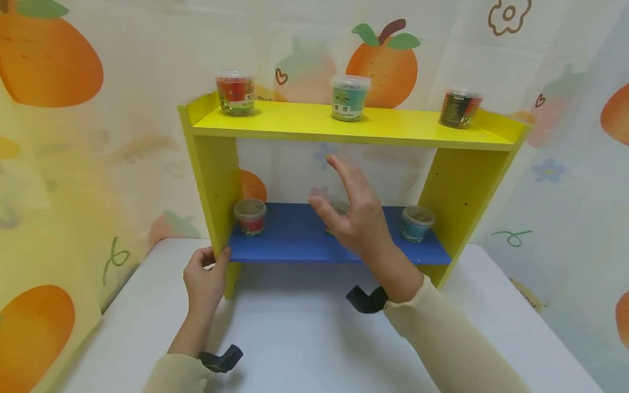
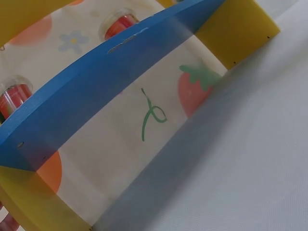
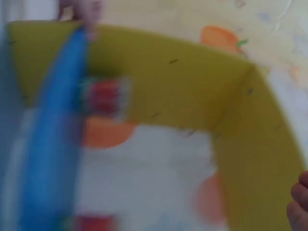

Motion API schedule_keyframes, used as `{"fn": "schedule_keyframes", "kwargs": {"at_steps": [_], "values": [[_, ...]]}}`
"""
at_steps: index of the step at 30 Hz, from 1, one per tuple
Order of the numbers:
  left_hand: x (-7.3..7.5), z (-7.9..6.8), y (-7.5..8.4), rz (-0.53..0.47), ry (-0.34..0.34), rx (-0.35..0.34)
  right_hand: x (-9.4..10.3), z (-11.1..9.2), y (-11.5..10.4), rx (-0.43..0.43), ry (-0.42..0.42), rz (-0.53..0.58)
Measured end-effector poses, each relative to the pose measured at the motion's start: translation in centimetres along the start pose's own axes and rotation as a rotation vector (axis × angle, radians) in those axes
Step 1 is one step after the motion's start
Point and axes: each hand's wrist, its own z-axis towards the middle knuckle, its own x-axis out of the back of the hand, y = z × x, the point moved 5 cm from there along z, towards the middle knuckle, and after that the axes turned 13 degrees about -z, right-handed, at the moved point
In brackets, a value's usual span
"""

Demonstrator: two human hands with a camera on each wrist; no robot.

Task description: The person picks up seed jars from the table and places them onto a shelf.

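A small shelf unit stands on the table, with yellow side panels, a yellow top board and a blue lower board. My left hand grips the left panel's front edge beside the blue board, thumb in front. In front of the lower opening, my right hand is raised with fingers spread and nothing held. It partly hides the middle lower cup. A red-labelled cup sits left on the blue board, a teal-labelled cup right. Fingers of the right hand show at the right wrist view's edge.
On the top board stand a red tomato-print cup, a green-labelled cup and a dark-labelled cup. A white table bears the unit. Behind hangs a fruit-print cloth. Black straps circle both wrists.
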Motion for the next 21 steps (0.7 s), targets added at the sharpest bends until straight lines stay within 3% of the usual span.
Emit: {"fn": "schedule_keyframes", "kwargs": {"at_steps": [4, 10, 13, 17, 19, 21], "values": [[1.0, 0.2, 0.0, 0.017, 0.014, 0.005, -0.9, -6.1, 2.7, -0.134, -0.108, -0.087], [2.0, 0.5, -0.2, 0.037, 0.027, 0.029, -2.6, -13.9, 6.2, -0.338, -0.366, -0.213], [2.1, 0.6, -0.1, 0.035, 0.023, 0.057, -3.6, -16.5, 7.2, -0.394, -0.495, -0.267], [1.9, 0.8, 0.3, 0.038, 0.007, 0.082, -4.4, -18.4, 7.4, -0.399, -0.566, -0.327], [2.0, 0.6, 1.0, 0.027, 0.053, 0.004, -4.8, -18.8, 7.3, -0.389, -0.583, -0.366], [2.2, 0.2, 2.3, 0.01, 0.13, -0.15, -5.1, -19.0, 7.1, -0.38, -0.595, -0.401]]}}
